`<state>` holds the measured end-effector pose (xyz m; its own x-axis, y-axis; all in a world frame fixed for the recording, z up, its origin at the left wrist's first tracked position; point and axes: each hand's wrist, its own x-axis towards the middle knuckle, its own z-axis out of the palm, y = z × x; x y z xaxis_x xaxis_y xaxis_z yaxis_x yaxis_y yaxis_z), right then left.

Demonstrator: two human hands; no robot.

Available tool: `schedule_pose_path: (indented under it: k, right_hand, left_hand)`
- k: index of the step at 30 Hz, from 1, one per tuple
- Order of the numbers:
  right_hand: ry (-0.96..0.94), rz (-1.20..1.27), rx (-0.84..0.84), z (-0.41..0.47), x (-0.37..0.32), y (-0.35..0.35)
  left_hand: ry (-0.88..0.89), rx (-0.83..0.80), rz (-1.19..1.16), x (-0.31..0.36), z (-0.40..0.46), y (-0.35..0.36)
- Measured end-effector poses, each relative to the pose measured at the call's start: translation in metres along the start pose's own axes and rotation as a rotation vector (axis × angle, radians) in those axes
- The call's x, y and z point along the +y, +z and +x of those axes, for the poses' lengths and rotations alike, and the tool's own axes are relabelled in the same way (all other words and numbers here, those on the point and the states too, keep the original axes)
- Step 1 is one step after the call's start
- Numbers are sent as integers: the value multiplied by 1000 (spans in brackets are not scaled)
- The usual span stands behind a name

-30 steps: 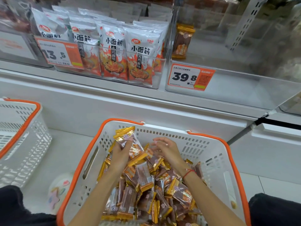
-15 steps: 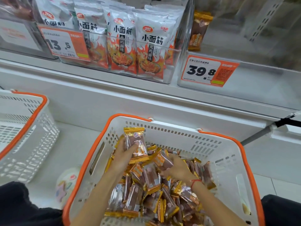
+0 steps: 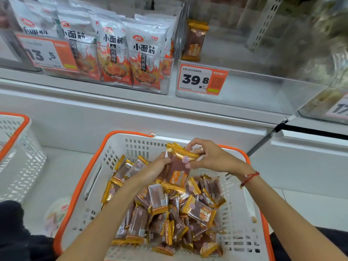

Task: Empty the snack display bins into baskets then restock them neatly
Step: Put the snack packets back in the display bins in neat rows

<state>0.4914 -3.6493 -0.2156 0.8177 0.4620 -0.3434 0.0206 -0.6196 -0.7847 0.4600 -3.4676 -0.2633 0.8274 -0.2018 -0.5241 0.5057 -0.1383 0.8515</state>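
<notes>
A person's left hand (image 3: 157, 167) and right hand (image 3: 211, 157) both pinch a small stack of snack packets (image 3: 178, 162), squaring them up just above the near basket (image 3: 130, 146), which is heaped with the same packets. The far clear bin (image 3: 263, 91), holding one upright packet (image 3: 194, 41), looks ready for neat restocking.

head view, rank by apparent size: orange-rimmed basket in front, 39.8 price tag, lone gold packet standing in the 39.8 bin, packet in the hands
1. Orange-rimmed basket, largest by far.
2. 39.8 price tag.
3. Held packet and lone bin packet: look similar; the held one is nearer and partly covered by the left hand and right hand, so no ranking.
</notes>
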Motion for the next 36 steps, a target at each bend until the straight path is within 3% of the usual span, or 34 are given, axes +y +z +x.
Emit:
schedule_pose_path:
  k: [3, 5, 9, 12, 15, 22, 25, 28, 31, 34, 36]
  right_hand:
    - [-29, 217, 218, 3, 6, -1]
    - [-79, 219, 297, 5, 2, 5]
    - [-137, 147, 461, 8, -12, 21]
    - [-38, 182, 327, 2, -30, 18]
    - [-191, 266, 125, -5, -52, 13]
    - [-514, 276, 350, -34, -109, -34]
    - [-506, 349, 390, -34, -117, -68]
    - [-366, 415, 357, -22, -117, -106]
    - [-242, 393, 344, -3, -116, -148]
    - [-156, 287, 404, 29, -116, -185]
    - [-120, 216, 424, 55, -119, -199]
  left_hand:
    - [18, 38, -181, 4, -4, 8]
    - [33, 37, -319, 4, -5, 14]
    - [60, 49, -303, 8, -19, 23]
    - [257, 204, -316, 25, -27, 20]
    - [521, 254, -314, 54, -40, 14]
    - [940, 404, 77, 133, -53, 10]
    - [1064, 506, 447, 176, -47, 3]
    - [1177, 665, 700, 198, -28, -21]
    - [1128, 809, 902, 209, -5, -52]
    - [1007, 753, 1140, 212, 13, -68]
    - [1018, 756, 1187, 212, 20, -70]
